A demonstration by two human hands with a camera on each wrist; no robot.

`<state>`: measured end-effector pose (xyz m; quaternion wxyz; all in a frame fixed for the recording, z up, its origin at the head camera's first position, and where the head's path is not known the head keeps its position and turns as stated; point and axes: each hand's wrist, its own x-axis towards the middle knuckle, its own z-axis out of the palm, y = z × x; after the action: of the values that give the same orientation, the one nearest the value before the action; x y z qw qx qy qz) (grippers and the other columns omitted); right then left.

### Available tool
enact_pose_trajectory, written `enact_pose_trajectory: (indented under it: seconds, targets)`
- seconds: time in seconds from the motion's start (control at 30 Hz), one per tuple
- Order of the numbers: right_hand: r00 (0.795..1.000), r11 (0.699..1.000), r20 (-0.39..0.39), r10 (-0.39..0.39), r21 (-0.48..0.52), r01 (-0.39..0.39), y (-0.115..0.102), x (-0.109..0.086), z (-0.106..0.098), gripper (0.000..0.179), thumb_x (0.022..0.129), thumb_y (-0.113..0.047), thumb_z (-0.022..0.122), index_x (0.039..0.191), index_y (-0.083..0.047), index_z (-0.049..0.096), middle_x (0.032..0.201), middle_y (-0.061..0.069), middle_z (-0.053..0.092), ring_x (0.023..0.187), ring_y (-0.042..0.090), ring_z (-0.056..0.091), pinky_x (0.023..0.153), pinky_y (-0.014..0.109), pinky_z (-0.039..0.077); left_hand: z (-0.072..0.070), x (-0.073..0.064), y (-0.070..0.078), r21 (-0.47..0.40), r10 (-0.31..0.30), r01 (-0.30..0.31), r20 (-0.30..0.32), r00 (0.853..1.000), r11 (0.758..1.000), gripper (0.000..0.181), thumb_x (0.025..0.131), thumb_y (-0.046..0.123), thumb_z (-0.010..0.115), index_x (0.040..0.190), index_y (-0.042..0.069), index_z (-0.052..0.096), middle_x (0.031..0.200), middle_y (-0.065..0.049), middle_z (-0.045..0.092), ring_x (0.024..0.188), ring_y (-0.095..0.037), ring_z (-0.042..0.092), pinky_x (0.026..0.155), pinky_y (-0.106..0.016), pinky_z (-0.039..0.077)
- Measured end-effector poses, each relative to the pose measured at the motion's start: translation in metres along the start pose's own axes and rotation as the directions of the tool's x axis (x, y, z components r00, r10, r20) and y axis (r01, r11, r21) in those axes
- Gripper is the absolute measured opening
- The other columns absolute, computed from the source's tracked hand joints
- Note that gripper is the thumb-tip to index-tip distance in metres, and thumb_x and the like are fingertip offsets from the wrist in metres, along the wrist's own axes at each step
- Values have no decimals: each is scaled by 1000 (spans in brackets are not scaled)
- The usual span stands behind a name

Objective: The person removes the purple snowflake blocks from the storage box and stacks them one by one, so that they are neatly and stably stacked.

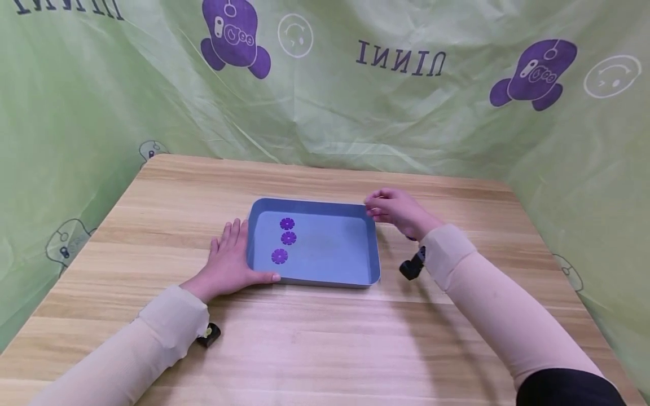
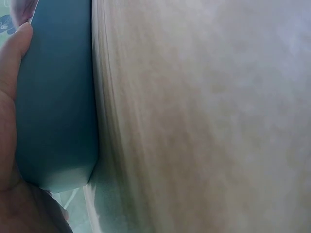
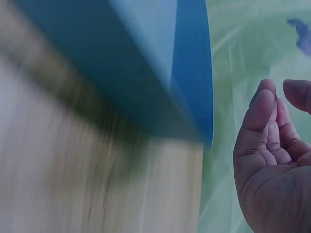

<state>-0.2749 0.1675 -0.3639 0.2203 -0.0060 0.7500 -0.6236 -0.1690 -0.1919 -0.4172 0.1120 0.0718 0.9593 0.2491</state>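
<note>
A shallow blue tray (image 1: 325, 282) lies on the table with three purple notched discs, shaped like little flowers, in a rough column on its left side: a far disc (image 1: 286, 224), a middle disc (image 1: 288, 238) and a near disc (image 1: 279, 256). Against the tray's near left corner rests my left hand (image 1: 225, 270), fingers straight along the left side and thumb along the front wall. My right hand (image 1: 398, 211) hovers by the far right corner. In the right wrist view its fingers (image 3: 257, 114) are loosely bent, the thumb stands apart from them, and nothing shows between.
The wooden table (image 1: 315, 344) extends round the tray on all sides. Behind and beside it hangs a green printed curtain (image 1: 330, 113). Black wrist cameras sit under both forearms, the right camera (image 1: 412, 265) close to the tray's right side.
</note>
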Motion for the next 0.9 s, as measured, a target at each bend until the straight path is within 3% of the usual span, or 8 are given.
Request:
enact_pose_trajectory:
  seconds: [0.23, 0.43, 0.57, 0.73, 0.9]
  targets:
    - [995, 998, 100, 3, -57, 3, -14, 14, 49, 12, 104, -9, 60, 111, 0, 60, 98, 6, 66, 95, 24, 66, 96, 41, 54, 1, -1, -2, 11, 2, -2, -9, 1000, 1000, 149, 70, 75, 80, 160, -10, -2, 167, -32, -9, 153, -49, -12, 117, -71, -7]
    - [990, 995, 137, 19, -102, -5, -19, 28, 77, 13, 104, -11, 62, 110, 1, 62, 115, 21, 68, 115, 42, 63, 105, 51, 49, 1, 0, -1, 0, 2, -2, -3, 1000, 1000, 148, 71, 74, 81, 160, -10, -3, 167, -33, -8, 153, -49, -12, 116, -71, -8]
    - [986, 988, 160, 44, -152, -20, -15, 38, 90, 16, 103, -13, 65, 111, 1, 63, 121, 25, 66, 106, 35, 66, 95, 41, 55, 2, 1, -1, 0, -6, 6, 0, 1000, 1000, 149, 70, 74, 81, 160, -10, -2, 167, -33, -6, 153, -49, -11, 116, -71, -8]
    - [976, 975, 207, 62, -223, -14, -9, 48, 104, 27, 103, -14, 65, 121, 5, 66, 111, 19, 68, 91, 21, 64, 79, 29, 56, 2, 1, -1, -1, -8, 8, -1, 1000, 1000, 149, 70, 74, 81, 160, -10, -2, 167, -33, -6, 153, -49, -10, 117, -71, -8]
    - [965, 959, 246, 88, -284, -15, -5, 53, 118, 21, 102, -14, 66, 115, 2, 68, 99, 10, 68, 85, 16, 63, 74, 26, 55, 1, 1, -1, 2, -9, 9, -2, 1000, 1000, 148, 71, 73, 81, 160, -10, -2, 167, -33, -6, 153, -49, -10, 117, -71, -8]
